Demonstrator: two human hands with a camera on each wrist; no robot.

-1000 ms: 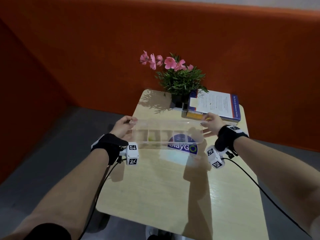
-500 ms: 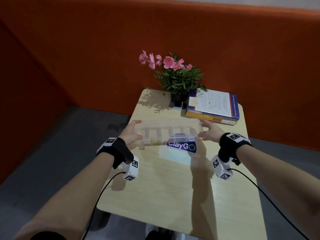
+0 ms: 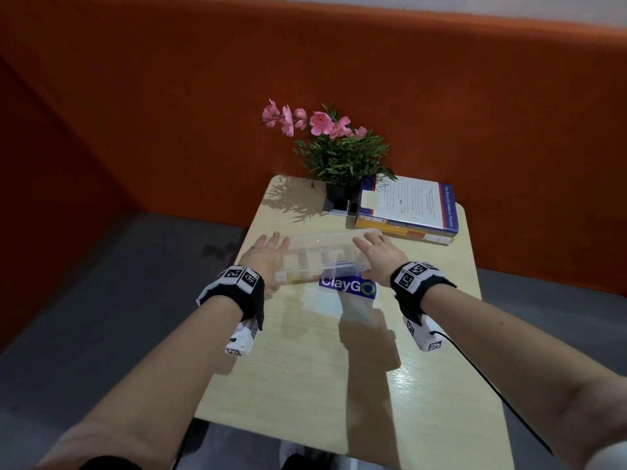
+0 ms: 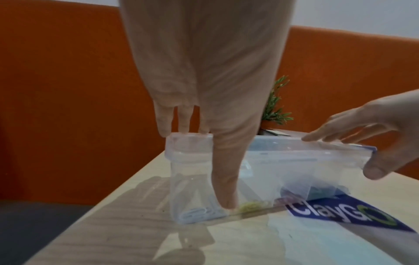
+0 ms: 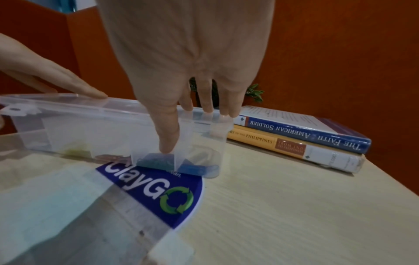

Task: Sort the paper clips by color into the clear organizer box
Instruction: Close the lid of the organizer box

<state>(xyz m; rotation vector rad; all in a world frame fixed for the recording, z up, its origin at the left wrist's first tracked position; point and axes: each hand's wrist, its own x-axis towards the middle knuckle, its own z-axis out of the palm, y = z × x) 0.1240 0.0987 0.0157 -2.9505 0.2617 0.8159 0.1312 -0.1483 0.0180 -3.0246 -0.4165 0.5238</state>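
I find the clear organizer box (image 3: 324, 257) standing tilted on its front long edge on the table (image 3: 424, 334), held between my two hands. My left hand (image 3: 266, 257) holds its left end: the fingers (image 4: 165, 123) lie straight over the top rim and the thumb runs down the near face, its tip near the bottom. My right hand (image 3: 381, 257) holds the right end in the same fashion, fingers over the rim, thumb flat against the near face. Neither hand is clenched. Inside the compartments, paper clips lie gathered along the low edge: white ones (image 4: 197, 214) just left of my left thumb, yellow ones (image 4: 251, 206) just right of it, blue ones (image 5: 192, 168) below my right thumb. A ClayGo sticker (image 3: 347, 286) lies on the table just nearer than the box, between my wrists. Beyond my right fingers lie two stacked books (image 5: 301, 136); a potted plant (image 3: 339, 157) stands beyond the box.
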